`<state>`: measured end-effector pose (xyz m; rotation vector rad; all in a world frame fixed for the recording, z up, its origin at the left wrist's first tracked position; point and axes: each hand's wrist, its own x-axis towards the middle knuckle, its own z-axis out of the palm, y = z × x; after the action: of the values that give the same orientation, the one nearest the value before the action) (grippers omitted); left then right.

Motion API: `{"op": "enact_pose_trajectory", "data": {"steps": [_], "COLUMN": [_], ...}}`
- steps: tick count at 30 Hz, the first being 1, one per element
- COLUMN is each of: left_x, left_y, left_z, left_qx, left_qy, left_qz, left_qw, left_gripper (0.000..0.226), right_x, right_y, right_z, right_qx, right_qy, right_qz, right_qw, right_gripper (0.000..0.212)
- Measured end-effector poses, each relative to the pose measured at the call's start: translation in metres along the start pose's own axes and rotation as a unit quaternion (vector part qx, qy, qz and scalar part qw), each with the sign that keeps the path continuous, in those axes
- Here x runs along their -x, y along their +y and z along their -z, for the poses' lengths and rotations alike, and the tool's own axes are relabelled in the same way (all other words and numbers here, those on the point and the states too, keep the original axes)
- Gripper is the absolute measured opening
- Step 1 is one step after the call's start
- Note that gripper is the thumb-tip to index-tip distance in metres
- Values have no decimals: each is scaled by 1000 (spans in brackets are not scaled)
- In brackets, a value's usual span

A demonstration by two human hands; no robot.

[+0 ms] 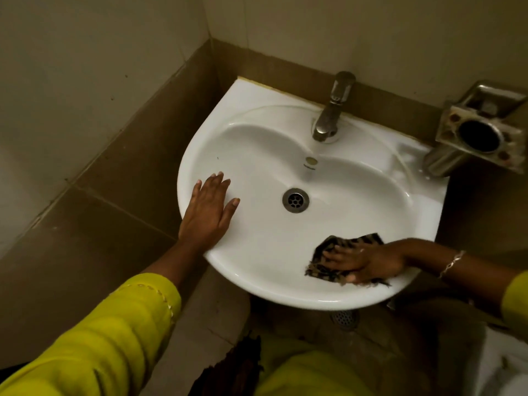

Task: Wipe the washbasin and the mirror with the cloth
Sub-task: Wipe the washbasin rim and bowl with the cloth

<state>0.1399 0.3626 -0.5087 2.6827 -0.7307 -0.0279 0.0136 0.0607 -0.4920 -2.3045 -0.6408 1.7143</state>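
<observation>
Head view: wiping the washbasin (257, 130) rim.
Right hand (368, 262) presses the cloth (343, 247) flat-fingered; left hand (208, 210) rests flat, likely for balance.

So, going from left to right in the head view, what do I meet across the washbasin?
In order: left hand → drain → right hand → metal holder. The tap and cloth overlap the right hand, so they are left out.

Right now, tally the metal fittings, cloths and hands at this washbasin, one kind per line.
Tap: 1
Basin drain: 1
Metal wall holder: 1
Cloth: 1
Hands: 2, left hand and right hand
Total: 6
</observation>
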Motion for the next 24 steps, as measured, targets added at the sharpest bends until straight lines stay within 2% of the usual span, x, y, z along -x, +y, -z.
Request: {"op": "enact_pose_trajectory", "data": {"steps": [2, 3, 5, 7, 8, 10, 12, 13, 17, 22, 24], "left_x": [0, 0, 0, -1, -1, -1, -2, -2, -1, -2, -2], "left_y": [1, 2, 2, 3, 3, 3, 3, 3, 1, 1, 2], "left_z": [0, 1, 1, 1, 1, 1, 1, 0, 0, 0, 0], "left_qx": [-6, -8, -13, -19, -22, -29, -31, -32, -18, -29, -33], "left_qy": [-5, -8, -11, -12, -14, -20, -21, -21, -21, -30, -31], "left_qz": [-2, -2, -1, -1, -1, 0, 1, 2, 8, 8, 8], "left_qw": [1000, 1000, 1000, 1000, 1000, 999, 999, 999, 1000, 999, 999], "left_gripper": [71, 71, 71, 72, 73, 74, 73, 72, 69, 68, 68], "right_x": [5, 7, 7, 10, 8, 4, -4, -9, -24, -37, -37], "right_y": [13, 20, 35, 48, 57, 75, 89, 93, 76, 59, 60], "right_z": [5, 7, 9, 16, 19, 29, 50, 60, 96, 123, 120], "right_qx": [75, 114, 202, 274, 308, 377, 464, 474, 547, 609, 614], "right_qy": [-12, -11, 35, 111, 139, 229, 301, 322, 328, 306, 295], "right_qz": [-55, -92, -164, -214, -220, -157, -114, -107, -120, -161, -180], "right_qw": [996, 989, 965, 931, 915, 884, 825, 813, 761, 714, 709], "right_gripper": [90, 91, 63, 56, 57, 66, 68, 66, 61, 57, 57]}}
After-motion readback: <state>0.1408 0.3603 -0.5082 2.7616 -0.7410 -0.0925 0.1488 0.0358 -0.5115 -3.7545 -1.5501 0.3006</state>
